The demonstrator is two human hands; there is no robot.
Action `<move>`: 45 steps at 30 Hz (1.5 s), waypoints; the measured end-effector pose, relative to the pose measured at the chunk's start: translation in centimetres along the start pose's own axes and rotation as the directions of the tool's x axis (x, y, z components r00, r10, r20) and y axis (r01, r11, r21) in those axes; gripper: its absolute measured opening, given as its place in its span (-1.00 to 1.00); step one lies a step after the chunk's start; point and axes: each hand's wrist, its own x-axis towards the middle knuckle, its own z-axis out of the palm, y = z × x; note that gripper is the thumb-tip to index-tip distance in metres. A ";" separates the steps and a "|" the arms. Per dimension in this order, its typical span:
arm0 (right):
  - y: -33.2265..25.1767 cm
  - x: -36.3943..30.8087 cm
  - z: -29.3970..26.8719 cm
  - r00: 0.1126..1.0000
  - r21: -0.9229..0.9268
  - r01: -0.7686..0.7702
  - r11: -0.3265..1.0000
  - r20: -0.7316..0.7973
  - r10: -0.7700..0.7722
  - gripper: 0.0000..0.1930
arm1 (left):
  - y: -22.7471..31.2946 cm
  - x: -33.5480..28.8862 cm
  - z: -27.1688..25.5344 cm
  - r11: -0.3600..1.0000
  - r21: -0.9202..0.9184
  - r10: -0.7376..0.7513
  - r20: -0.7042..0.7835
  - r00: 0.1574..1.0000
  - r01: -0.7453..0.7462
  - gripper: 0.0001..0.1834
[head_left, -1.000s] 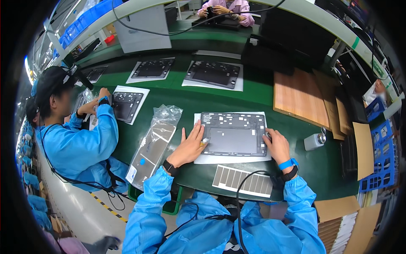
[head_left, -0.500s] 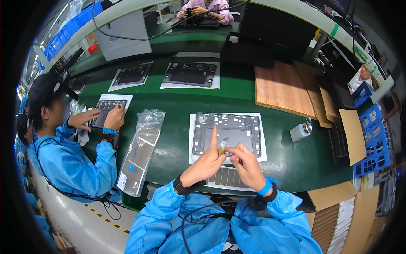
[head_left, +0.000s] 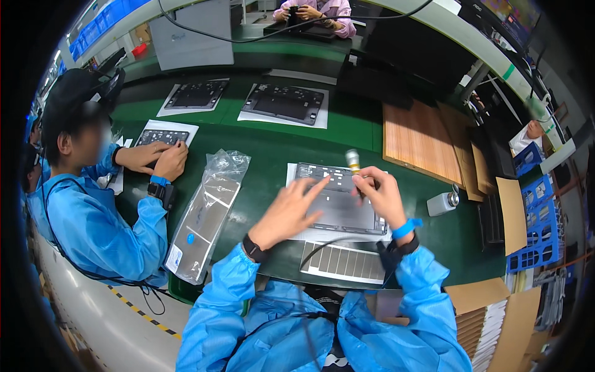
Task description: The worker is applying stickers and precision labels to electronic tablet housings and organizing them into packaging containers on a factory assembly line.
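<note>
A dark flat tablet-like housing (head_left: pixel 347 211) with small pale patches lies on a white sheet (head_left: pixel 308 235) in front of me. My right hand (head_left: pixel 379 193) grips a short stick-like tool (head_left: pixel 353 162) upright above its right part; the tool has a pale cylindrical head and a gold band. Its lower end is hidden by my fingers. Over the housing's left side, my left hand (head_left: pixel 284 211) is open with fingers spread and holds nothing. Nearer to me, a strip of grey rectangular pads (head_left: pixel 343 263) lies by the table edge, partly under a dark cable.
A clear bag with grey sheets (head_left: pixel 207 226) lies to the left, beside a co-worker (head_left: pixel 93 211) handling another housing. Farther off are more housings (head_left: pixel 284 102). To the right stand a white bottle with a metal top (head_left: pixel 443 203), wooden boards (head_left: pixel 418 139) and an open carton (head_left: pixel 480 291).
My left hand has come away from the tool, moving left with its fingers spreading. My right hand has lifted the tool and turned its pale head upward. The view has shifted slightly.
</note>
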 end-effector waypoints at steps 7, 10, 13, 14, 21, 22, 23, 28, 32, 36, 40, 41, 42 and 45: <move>4.7 6.3 -1.0 0.975 -0.741 0.061 0.668 0.188 0.119 -0.75 | -5.3 -1.7 1.4 0.892 0.448 -0.046 -0.042 0.998 0.060 -0.32; 5.0 6.7 -0.1 0.963 -0.794 0.021 0.608 0.181 0.202 -0.77 | -5.4 -1.9 1.4 0.898 0.435 -0.039 -0.063 0.997 0.063 -0.32; 5.5 6.8 0.5 0.965 -0.778 0.018 0.628 0.178 0.193 -0.77 | -5.2 -1.8 1.2 0.898 0.434 -0.039 -0.073 0.997 0.067 -0.33; 6.0 6.7 1.1 0.974 -0.762 0.020 0.648 0.160 0.159 -0.77 | -5.2 -1.9 1.1 0.895 0.441 -0.039 -0.078 0.996 0.070 -0.34; 5.0 6.7 0.0 0.977 -0.813 0.074 0.577 0.175 0.121 -0.68 | -5.1 -1.0 0.9 0.895 0.445 0.002 -0.080 0.997 0.034 -0.36; 6.4 6.6 -1.4 0.983 -0.803 0.061 0.592 0.152 0.104 -0.74 | -4.5 0.0 1.4 0.900 0.437 0.059 -0.081 0.995 -0.018 -0.36; 7.1 6.4 -1.1 0.988 -0.808 0.086 0.583 0.143 0.053 -0.70 | -4.7 0.3 1.6 0.907 0.417 0.090 -0.079 0.993 -0.049 -0.35; 7.2 6.1 1.6 0.997 -0.828 0.079 0.555 0.058 -0.054 -0.72 | -4.5 -1.7 0.7 0.909 0.415 -0.030 -0.056 0.998 0.051 -0.27; 7.2 5.3 0.8 0.992 -0.816 0.029 0.578 -0.049 -0.119 -0.80 | -4.1 -0.3 1.8 0.895 0.439 -0.095 0.018 0.995 0.078 -0.27; 7.9 4.3 0.9 0.965 -0.853 0.026 0.522 -0.115 -0.237 -0.85 | -3.6 -0.1 1.6 0.771 0.616 0.176 0.033 0.984 -0.159 -0.44; 2.8 -1.1 1.8 0.955 -0.456 0.159 0.876 -0.154 -0.253 -0.72 | -5.5 -2.0 0.0 0.904 0.344 0.279 -0.024 0.960 -0.254 -0.44; 2.6 -3.4 3.1 0.946 -0.229 0.189 0.955 -0.220 -0.239 -0.69 | -5.8 -1.9 0.2 0.943 0.152 0.310 -0.090 0.946 -0.295 -0.44; 2.4 -5.5 4.1 0.896 -0.211 0.348 0.914 -0.212 -0.390 -0.72 | -4.6 -2.1 0.4 0.955 0.033 0.296 -0.140 0.945 -0.295 -0.44; -0.7 -12.8 6.4 0.930 0.015 0.368 0.930 -0.001 -0.368 -0.79 | 2.5 -4.5 1.7 0.899 -0.436 -0.066 -0.224 0.972 -0.039 -0.45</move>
